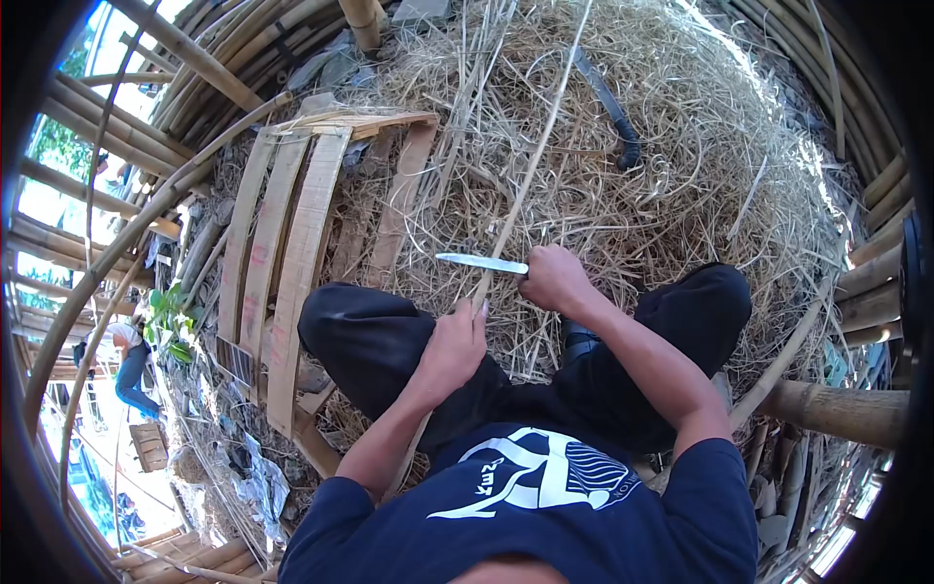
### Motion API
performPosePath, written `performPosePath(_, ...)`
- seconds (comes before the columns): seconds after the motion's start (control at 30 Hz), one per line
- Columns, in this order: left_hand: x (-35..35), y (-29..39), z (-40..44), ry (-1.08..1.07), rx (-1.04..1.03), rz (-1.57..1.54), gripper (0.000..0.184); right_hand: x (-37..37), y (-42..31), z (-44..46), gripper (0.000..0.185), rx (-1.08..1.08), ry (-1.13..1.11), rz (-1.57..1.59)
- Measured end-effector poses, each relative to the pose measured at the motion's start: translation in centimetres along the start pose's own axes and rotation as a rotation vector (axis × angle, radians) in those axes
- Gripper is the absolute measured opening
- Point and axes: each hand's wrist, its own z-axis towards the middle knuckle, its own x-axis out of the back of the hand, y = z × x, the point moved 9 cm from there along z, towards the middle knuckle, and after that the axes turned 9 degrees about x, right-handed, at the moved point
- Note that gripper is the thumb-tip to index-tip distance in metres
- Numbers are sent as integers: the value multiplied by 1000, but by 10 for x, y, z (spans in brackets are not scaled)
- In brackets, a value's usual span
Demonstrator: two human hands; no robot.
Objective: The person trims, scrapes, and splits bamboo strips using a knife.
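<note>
My right hand [555, 279] is closed round the handle of a knife [482, 262], whose bright blade points left and lies across a long thin bamboo strip [533, 161]. Just below the blade, my left hand [457, 341] grips that strip, which runs from the top of the view down past my left forearm. Both hands are close together above my lap, between my bent knees. Beyond them, a curved blade with a dark handle [628, 141] rests on a heap of shavings [700, 117].
A wooden slatted crate [309, 229] stands to the left of my knee. Bamboo poles [126, 200] surround the spot. A thick bamboo pole [842, 411] juts in at the right. At the far left, another person [131, 365] bends over beside green leaves [170, 326].
</note>
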Motion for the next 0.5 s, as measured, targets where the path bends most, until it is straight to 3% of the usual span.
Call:
performPosePath(0.17, -5, 2, -1, 7, -38, 68, 27, -1, 6, 6, 23, -24, -32, -9)
performPosePath(0.27, -5, 0, -8, 3, -40, 93, 26, 3, 48, 24, 22, -136, 90, 38)
performPosePath(0.37, 3, -2, -8, 15, -21, 101, 25, 14, 39, 26, 22, -85, -24, -102)
performPosePath(0.43, 4, -4, -8, 28, -54, 168, 25, 19, 46, 40, 23, -63, 61, -88)
performPosePath(0.5, 6, 4, -34, -14, -42, 148, 23, 8, 123, 64, 26, -245, 202, -105)
